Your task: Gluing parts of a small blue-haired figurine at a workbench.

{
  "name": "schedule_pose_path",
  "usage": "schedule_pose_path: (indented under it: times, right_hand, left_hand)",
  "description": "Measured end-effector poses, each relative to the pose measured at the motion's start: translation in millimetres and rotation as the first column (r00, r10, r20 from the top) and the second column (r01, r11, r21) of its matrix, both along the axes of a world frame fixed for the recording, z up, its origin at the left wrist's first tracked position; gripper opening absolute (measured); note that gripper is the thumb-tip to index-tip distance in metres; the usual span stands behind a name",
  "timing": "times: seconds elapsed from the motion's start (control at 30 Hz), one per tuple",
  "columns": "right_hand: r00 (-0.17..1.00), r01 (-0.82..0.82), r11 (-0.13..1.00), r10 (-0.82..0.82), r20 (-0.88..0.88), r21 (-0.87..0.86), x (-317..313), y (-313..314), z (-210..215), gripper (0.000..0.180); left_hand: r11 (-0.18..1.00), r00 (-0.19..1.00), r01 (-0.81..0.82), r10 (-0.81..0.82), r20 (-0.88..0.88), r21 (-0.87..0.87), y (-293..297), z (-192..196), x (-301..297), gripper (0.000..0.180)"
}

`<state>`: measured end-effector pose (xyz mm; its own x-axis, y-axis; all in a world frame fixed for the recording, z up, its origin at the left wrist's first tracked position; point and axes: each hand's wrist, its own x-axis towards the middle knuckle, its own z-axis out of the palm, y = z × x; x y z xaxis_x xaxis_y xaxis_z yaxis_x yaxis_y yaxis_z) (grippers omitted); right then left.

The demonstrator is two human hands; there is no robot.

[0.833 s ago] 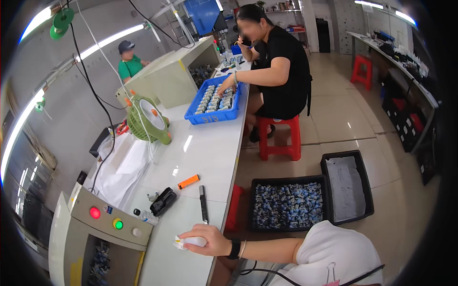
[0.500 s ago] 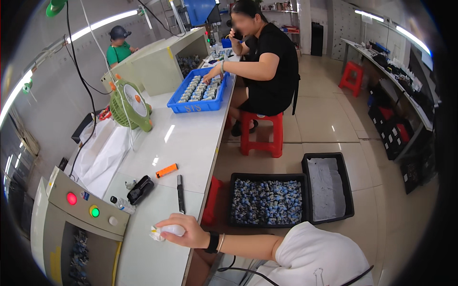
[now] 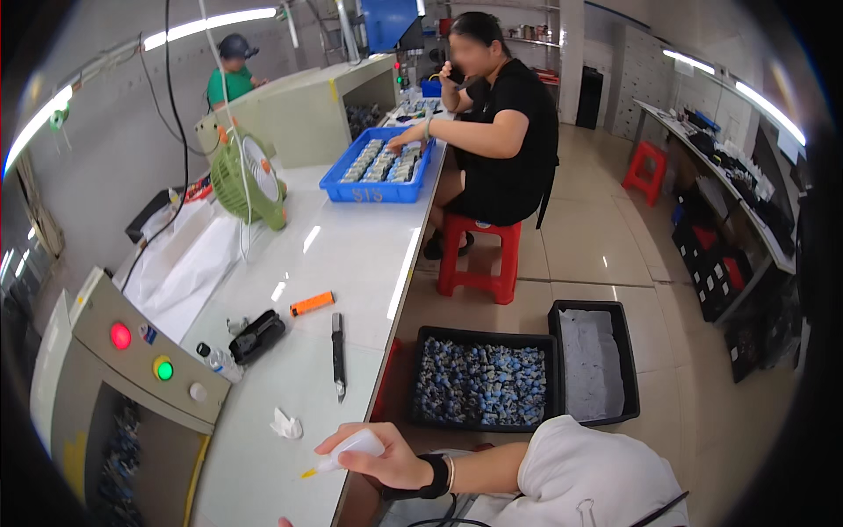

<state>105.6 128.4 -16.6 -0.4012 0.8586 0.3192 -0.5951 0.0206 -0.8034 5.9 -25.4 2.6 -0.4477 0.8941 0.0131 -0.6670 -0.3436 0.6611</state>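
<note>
My right hand [image 3: 386, 454] is closed around a small white squeeze bottle [image 3: 358, 446] with a yellow nozzle tip. The bottle is tilted, its tip pointing down and left, over the near edge of the workbench [image 3: 255, 474]. Beyond the tip lies a crumpled white tissue [image 3: 286, 424] on the bench top, apart from the bottle. Of my left hand [image 3: 285, 523] only a fingertip shows at the lower edge; the rest is out of the picture.
A black-handled cutter [image 3: 338, 356], an orange lighter-like piece [image 3: 313, 303], a black holder [image 3: 258, 336] and a clear bottle [image 3: 219, 361] lie ahead. A lit-button machine [image 3: 140, 351] stands left. Floor trays [image 3: 487, 426] sit right. A seated person reaches into a blue tray [image 3: 373, 192].
My right hand has drawn the squeeze bottle back toward me and to the right, away from the tissue, which stays on the bench. A left fingertip has appeared at the lower edge.
</note>
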Motion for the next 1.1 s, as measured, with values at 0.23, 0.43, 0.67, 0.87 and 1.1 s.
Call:
schedule_pose_path:
  times: [0.23, 0.43, 0.67, 0.87, 1.1]
  right_hand:
    - [0.973, 0.017, 0.99, -0.048, -0.224, -0.141, -6.3, 6.6, -2.0, 0.023]
    - [0.967, -0.055, 0.996, 0.07, -0.246, 0.064, -10.1, 10.0, 6.1, 0.038]
    - [0.979, -0.14, 0.915, 0.185, -0.084, 0.377, -13.7, 1.0, 0.9, 0.052]
    - [0.951, -0.213, 0.952, 0.254, -0.179, 0.218, -12.9, -1.3, 7.8, 0.057]
    - [0.937, -0.256, 0.955, 0.283, -0.206, 0.147, -8.5, 1.2, 8.8, 0.053]
  left_hand:
    - [0.992, 0.994, -0.098, 0.101, 0.037, -0.083, 13.5, -20.5, -15.9, 0.063]
    - [0.946, 0.958, -0.274, 0.254, -0.13, -0.172, 24.9, -22.7, -17.4, 0.062]
    - [0.955, 0.943, -0.263, 0.224, -0.245, -0.137, 2.3, -32.7, -11.0, 0.049]
    - [0.991, 0.992, -0.123, 0.124, -0.012, 0.051, 6.9, -32.5, -13.3, 0.054]
    - [0.992, 0.955, -0.093, 0.064, -0.29, -0.088, 11.0, -22.1, -18.2, 0.066]
